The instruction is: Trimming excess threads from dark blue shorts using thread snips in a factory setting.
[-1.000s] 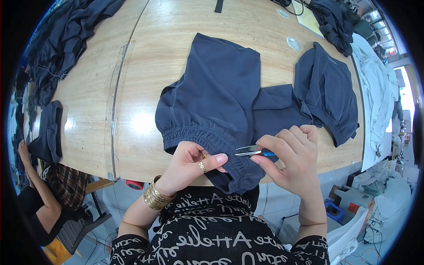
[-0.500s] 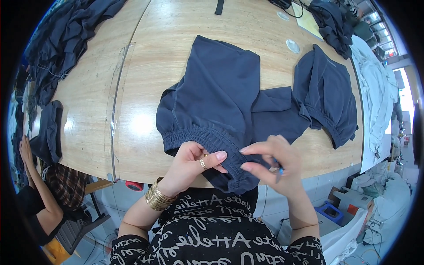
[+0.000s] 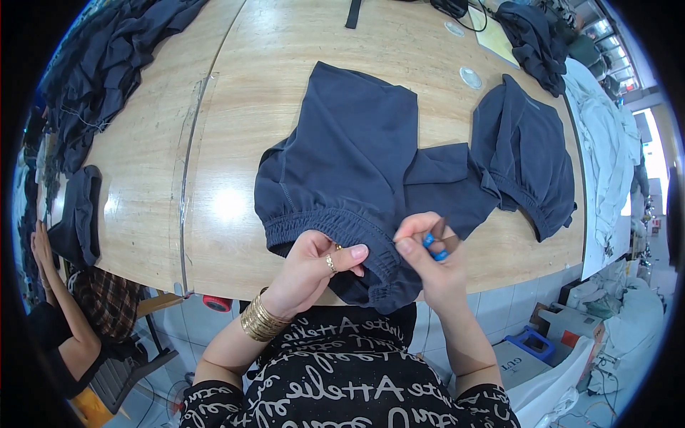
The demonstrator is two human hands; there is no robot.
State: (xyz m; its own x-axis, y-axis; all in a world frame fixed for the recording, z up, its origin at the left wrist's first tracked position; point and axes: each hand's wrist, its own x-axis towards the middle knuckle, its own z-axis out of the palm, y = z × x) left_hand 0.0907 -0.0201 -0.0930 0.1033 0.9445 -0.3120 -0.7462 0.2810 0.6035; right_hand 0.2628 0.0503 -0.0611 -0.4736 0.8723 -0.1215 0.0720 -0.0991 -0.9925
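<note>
Dark blue-grey shorts [image 3: 357,143] lie on the table in front of me, their gathered elastic waistband [image 3: 325,221] toward me and partly over the near edge. My left hand [image 3: 314,267] is closed on the waistband, thumb on top and fingers inside it. Just right of that thumb, my right hand [image 3: 435,260] pinches thumb and forefinger together close against the waistband. Whatever lies between those fingertips is too small to make out. Blue-handled snips [image 3: 435,246] sit among the right hand's curled fingers, their blades hidden.
Another dark garment [image 3: 524,153] lies to the right on the wooden table [image 3: 235,143]. Dark cloth [image 3: 107,57] is heaped at the far left, pale cloth [image 3: 603,143] along the right edge. A co-worker's hands [image 3: 43,246] touch a folded dark piece [image 3: 77,214] at left.
My right hand has moved slightly up and left to the waistband, and its thumb and forefinger have closed together. The snips have turned in the hand. My left hand keeps its hold.
</note>
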